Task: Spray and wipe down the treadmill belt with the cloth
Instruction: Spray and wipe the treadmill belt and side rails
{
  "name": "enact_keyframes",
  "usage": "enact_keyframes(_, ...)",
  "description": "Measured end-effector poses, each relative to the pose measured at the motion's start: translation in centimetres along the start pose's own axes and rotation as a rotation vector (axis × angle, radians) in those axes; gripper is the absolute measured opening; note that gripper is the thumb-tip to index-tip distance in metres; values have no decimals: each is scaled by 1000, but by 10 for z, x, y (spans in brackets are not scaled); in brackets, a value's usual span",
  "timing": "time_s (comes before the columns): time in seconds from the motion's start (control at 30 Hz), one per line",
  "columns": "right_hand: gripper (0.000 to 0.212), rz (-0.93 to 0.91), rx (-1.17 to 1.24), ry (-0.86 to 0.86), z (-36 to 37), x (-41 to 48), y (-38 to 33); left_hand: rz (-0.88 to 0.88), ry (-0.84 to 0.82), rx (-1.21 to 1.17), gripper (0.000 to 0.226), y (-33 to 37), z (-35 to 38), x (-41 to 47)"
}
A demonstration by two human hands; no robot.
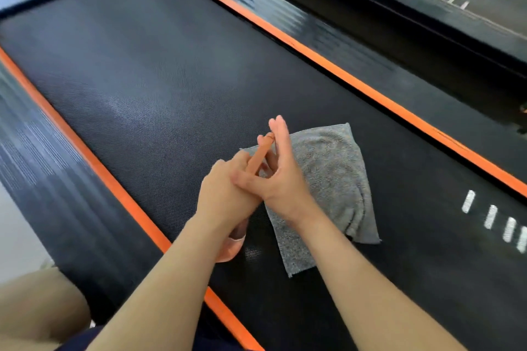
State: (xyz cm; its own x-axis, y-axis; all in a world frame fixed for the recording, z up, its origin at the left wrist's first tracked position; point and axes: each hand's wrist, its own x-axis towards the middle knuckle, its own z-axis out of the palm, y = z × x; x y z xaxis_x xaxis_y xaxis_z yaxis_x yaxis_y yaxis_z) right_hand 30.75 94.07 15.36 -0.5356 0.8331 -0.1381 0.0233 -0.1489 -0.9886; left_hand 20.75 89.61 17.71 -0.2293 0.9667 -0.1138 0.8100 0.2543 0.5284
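Treadmill belt (159, 71), black and textured, fills the view beneath two bare forearms. Nearest, the left hand (225, 194) is above the belt with its fingers hidden under the right hand (281, 179), so I cannot tell its grip. The right hand lies across it, fingers straight, apparently holding nothing. A reddish-brown rod (258, 157) between them may be a finger or a nozzle. The grey cloth (330, 174) lies flat on the belt, under and right of the hands, seemingly parked while both are busy. Beyond the hands, a pale sheen (128, 105) may be spray.
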Motion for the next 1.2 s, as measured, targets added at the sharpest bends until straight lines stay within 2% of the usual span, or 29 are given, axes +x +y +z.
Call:
enact_keyframes(0.03,109,8,79,74,3,-1,6,-7,-40,-89,23,1,0,1)
enact_keyframes(0.07,90,23,150,144,7,-2,13,-20,-103,-176,14,1,-1,0)
enact_keyframes(0.1,61,40,190,208,8,-5,17,-20,-172,-228,20,3,-1,-2)
enact_keyframes(0.13,42,74,203,251,11,-8,20,-26,-263,-213,30,2,-2,-3)
enact_keyframes(0.17,31,120,213,277,15,-8,21,-52,-359,-161,47,-1,-3,-4)
enact_keyframes(0.2,32,160,227,316,16,-12,20,-60,-437,-86,68,0,0,-5)
enact_keyframes(0.23,38,197,266,346,17,-9,21,-69,-480,-26,76,-1,0,-4)
enact_keyframes(0.33,45,235,374,466,14,-10,20,-48,-545,-6,66,-1,2,-8)
enact_keyframes(0.47,27,307,328,614,-17,-24,26,-81,-680,-45,71,-9,-1,-12)
enact_keyframes(0.53,12,368,362,675,-42,-34,29,-112,-699,-75,70,-14,-4,-13)
enact_keyframes(0.6,11,453,364,706,-65,-49,31,-132,-692,-96,66,-20,-5,-13)
enact_keyframes(0.67,13,557,336,669,-86,-69,31,-147,-670,-94,61,-22,-5,-13)
enact_keyframes(0.77,37,681,306,579,-106,-93,25,-171,-629,-98,53,-24,-3,-12)
enact_keyframes(0.83,37,695,248,529,-110,-102,18,-182,-611,-104,48,-23,0,-13)
enact_keyframes(0.93,25,649,115,438,-110,-113,7,-184,-607,-105,44,-24,4,-14)
enact_keyframes(1.03,21,636,11,438,-115,-124,-1,-188,-611,-108,40,-29,3,-15)
enact_keyframes(1.2,37,777,-86,415,-154,-153,-20,-178,-573,-80,33,-30,3,-13)
